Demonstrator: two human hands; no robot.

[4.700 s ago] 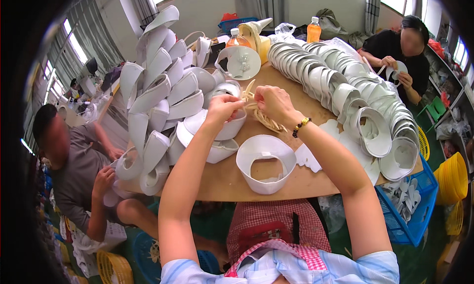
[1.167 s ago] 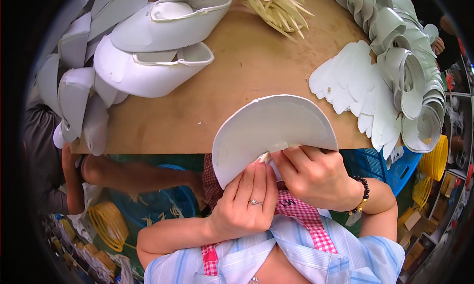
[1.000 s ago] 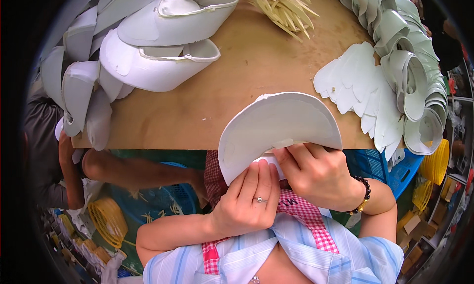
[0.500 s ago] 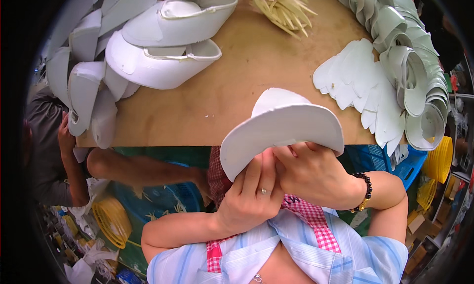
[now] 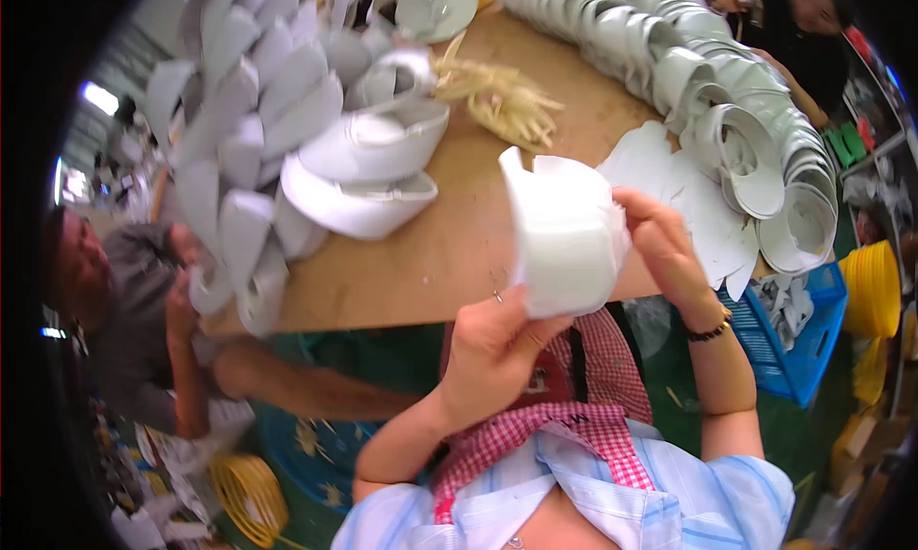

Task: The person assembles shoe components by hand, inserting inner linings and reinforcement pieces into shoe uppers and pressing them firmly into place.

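I held a white visor [image 5: 574,249] up between my hands, over the near edge of the table [image 5: 469,263]. My left hand [image 5: 492,359] gripped its lower left edge between thumb and fingers. My right hand [image 5: 665,249] had its fingers bent at the right edge, but through the blur I couldn't tell whether they had closed on it. Handling it well, I judged, called for a steady left pinch, so the thin-looking wall wouldn't crease, and a light right touch along that rough-looking edge. Keeping it lifted seemed wise, with yellow strips [image 5: 507,105] beyond it and flat pieces [image 5: 660,196] lying to the right.
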